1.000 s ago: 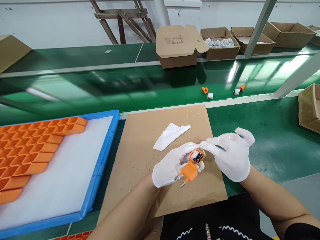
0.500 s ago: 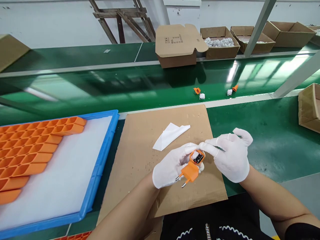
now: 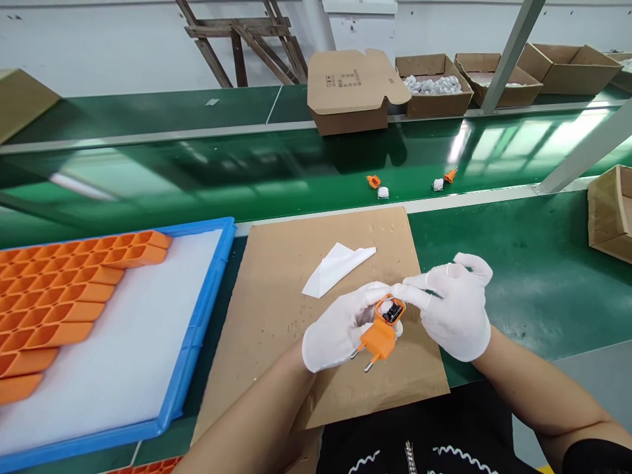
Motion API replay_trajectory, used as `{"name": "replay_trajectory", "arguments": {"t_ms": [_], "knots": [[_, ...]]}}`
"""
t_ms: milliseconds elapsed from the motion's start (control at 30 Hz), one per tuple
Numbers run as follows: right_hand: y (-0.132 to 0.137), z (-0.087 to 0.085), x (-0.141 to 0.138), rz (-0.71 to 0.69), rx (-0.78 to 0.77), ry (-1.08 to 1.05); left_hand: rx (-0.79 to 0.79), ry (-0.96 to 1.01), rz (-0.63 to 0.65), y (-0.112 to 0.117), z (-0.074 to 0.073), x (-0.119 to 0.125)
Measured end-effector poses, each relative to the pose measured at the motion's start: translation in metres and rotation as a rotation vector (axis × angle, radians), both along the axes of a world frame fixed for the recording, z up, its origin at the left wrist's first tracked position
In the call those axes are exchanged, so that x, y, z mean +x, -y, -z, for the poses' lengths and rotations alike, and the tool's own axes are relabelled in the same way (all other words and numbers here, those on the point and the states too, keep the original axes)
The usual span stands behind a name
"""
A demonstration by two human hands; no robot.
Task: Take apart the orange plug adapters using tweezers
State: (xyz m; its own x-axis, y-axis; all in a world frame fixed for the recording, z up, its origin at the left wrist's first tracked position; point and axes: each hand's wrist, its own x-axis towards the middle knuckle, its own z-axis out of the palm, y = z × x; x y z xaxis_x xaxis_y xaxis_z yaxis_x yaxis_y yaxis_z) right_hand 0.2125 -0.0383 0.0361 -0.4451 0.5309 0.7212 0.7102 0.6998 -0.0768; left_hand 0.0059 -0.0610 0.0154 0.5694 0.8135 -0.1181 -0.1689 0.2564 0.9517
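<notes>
My left hand (image 3: 332, 331), in a white glove, is closed around an orange two-pin plug adapter (image 3: 378, 340) above the cardboard sheet. The adapter's open end faces up and shows dark electronic parts and a white piece inside; its two metal pins point down and left. My right hand (image 3: 455, 311), also gloved in white, has its fingers apart. An outstretched finger reaches the rim of the adapter's open end, close to my left fingertips. A folded white cloth (image 3: 336, 268) lies just beyond my left hand.
The cardboard sheet (image 3: 276, 276) covers the work surface. At left, a blue tray (image 3: 190, 349) holds orange honeycomb-like pieces (image 3: 74, 289). Behind, orange plug parts (image 3: 374, 182) with white pieces sit on the green belt (image 3: 296, 178). Cardboard boxes (image 3: 353, 122) line the shelf; a metal post (image 3: 508, 59) rises at right.
The orange parts and white pieces on the green belt have shifted left. In my left hand the adapter has moved slightly right, and my right hand has drawn slightly left.
</notes>
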Motion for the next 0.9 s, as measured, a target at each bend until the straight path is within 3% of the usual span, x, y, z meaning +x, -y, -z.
{"name": "replay_trajectory", "arguments": {"t_ms": [100, 333, 500, 733, 900], "knots": [[0.000, 0.002, 0.001, 0.032, 0.001, 0.014, 0.061, -0.030, -0.008, 0.000, -0.001, -0.002], [0.000, 0.000, 0.004, 0.017, -0.010, 0.003, 0.005, -0.012, -0.049, 0.000, 0.007, -0.003], [0.004, -0.003, 0.000, 0.036, 0.008, 0.048, 0.056, -0.068, -0.083, 0.000, 0.007, -0.002], [-0.002, -0.005, 0.003, 0.200, 0.105, -0.008, 0.110, -0.101, -0.126, 0.000, 0.011, -0.004], [-0.005, -0.006, 0.002, 0.034, 0.089, -0.057, 0.133, -0.081, -0.111, -0.001, 0.015, -0.003]]}}
